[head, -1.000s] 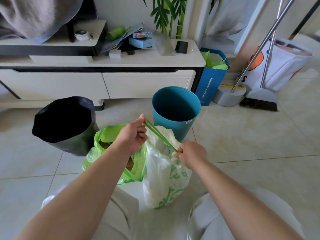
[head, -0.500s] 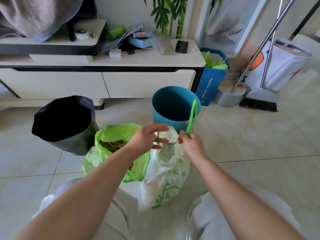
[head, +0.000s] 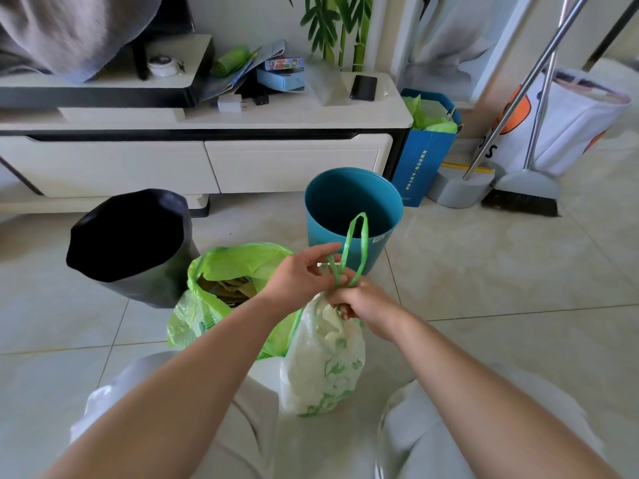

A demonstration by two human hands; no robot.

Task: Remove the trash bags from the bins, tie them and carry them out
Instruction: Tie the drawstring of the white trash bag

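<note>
A white trash bag (head: 325, 361) with green leaf print stands on the floor between my knees. My right hand (head: 359, 302) is closed around its gathered neck, and its green drawstring loop (head: 356, 247) sticks up above that fist. My left hand (head: 301, 274) pinches a strand of the drawstring just left of the loop. A green trash bag (head: 224, 278) sits open to the left, cardboard scraps showing inside. Behind stand a teal bin (head: 349, 209) without a liner and a dark bin (head: 128, 243) tilted toward me.
A low white TV cabinet (head: 207, 160) runs along the back. A blue paper bag (head: 427, 150) with green plastic stands beside it. A broom and dustpan (head: 518, 188) lean at the right, in front of a white laundry bag (head: 570, 122). Pale floor tiles (head: 501, 288) lie to the right.
One second ago my hands pulled the drawstring taut between them. They have since come together over the bag's neck, and the string now stands up as a loop above my right fist.
</note>
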